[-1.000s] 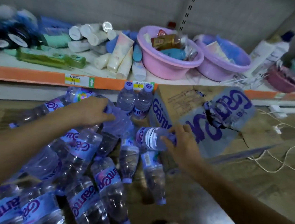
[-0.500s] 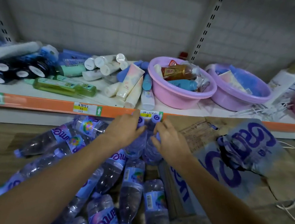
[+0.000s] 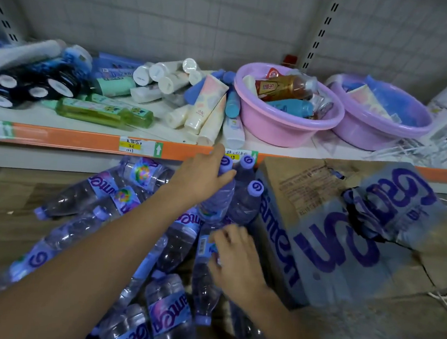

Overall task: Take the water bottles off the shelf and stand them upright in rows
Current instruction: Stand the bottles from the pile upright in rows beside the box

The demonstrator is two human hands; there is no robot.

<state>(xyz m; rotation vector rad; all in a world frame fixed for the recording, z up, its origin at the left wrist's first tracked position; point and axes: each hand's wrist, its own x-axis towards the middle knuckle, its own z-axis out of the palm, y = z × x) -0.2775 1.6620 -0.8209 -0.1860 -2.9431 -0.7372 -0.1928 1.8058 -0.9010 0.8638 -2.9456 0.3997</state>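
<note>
Three water bottles with purple caps stand upright below the orange shelf edge, beside a torn carton. My left hand holds the left upright bottle at its shoulder, with the cap showing between forefinger and thumb. Several more bottles lie on their sides in a heap across the wooden floor, left and toward me. My right hand, blurred, curls its fingers onto a lying bottle whose cap points toward me.
The torn cardboard carton stands right of the bottles. The shelf above holds tubes, green bottles, black-and-white cans and two pink-purple basins of goods. White cords lie at the far right.
My right hand left the upright bottles and dropped toward me onto a lying bottle. A third bottle now stands upright. My left hand stays on the upright bottle.
</note>
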